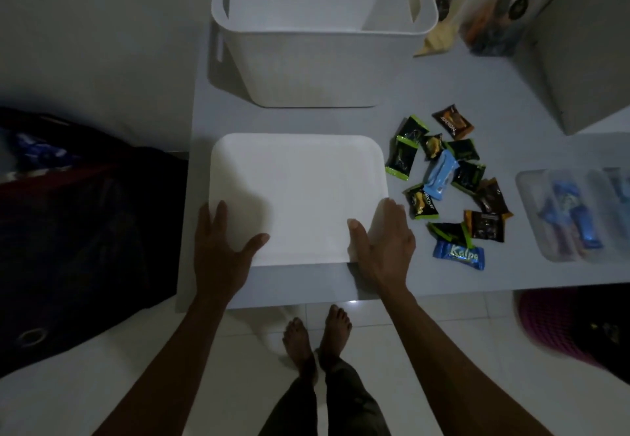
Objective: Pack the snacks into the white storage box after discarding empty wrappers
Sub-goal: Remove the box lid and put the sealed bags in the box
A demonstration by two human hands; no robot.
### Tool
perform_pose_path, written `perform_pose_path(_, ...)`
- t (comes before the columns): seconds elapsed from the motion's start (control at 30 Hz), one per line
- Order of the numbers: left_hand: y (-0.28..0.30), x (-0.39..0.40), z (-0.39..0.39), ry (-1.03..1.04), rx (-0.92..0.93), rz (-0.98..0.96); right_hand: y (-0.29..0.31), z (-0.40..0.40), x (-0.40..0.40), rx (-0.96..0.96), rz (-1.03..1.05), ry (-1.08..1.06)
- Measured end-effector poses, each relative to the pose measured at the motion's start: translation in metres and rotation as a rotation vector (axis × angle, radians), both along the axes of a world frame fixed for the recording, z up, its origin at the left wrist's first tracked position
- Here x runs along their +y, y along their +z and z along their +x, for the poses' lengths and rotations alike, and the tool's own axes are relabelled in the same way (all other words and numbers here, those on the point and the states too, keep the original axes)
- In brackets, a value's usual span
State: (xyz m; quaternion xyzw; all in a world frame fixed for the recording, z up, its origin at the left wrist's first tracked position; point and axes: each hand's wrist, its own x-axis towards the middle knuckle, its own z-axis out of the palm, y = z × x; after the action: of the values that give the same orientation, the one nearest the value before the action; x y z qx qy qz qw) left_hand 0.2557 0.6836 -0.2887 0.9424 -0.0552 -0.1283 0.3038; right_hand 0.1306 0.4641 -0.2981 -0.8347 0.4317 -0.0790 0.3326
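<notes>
The white storage box [306, 70] stands open and empty at the back of the grey table. Its flat white lid [300, 193] lies in front of it near the table's front edge. My left hand [221, 248] grips the lid's near left corner, thumb on top. My right hand [381, 241] grips the near right corner the same way. Several small snack packets [450, 179], green, brown and blue, lie scattered to the right of the lid, with a blue Kalpa packet [458, 255] nearest me.
A clear plastic tray [531, 217] with blue packets sits at the far right. A transparent bag [491, 22] and a yellow wrapper [436, 40] lie beside the box. Dark bags [85, 231] stand left of the table, a pink basket [559, 326] lower right.
</notes>
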Motion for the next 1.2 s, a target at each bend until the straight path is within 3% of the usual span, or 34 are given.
perform_pose_path(0.3, -0.015, -0.002, -0.001, -0.008, 0.009, 0.028, -0.011, -0.002, 0.006, 0.074, -0.099, 0.030)
perform_pose_path(0.57, 0.028, -0.004, 0.002, -0.044, 0.087, 0.065, 0.030, -0.007, -0.003, 0.050, 0.094, 0.055)
perform_pose_path(0.83, 0.112, -0.042, -0.014, -0.092, 0.015, -0.206, 0.119, -0.023, -0.015, -0.132, 0.203, -0.017)
perform_pose_path(1.2, 0.183, -0.186, -0.016, -0.385, -0.109, -0.376, 0.189, -0.035, -0.113, -0.265, 0.241, -0.139)
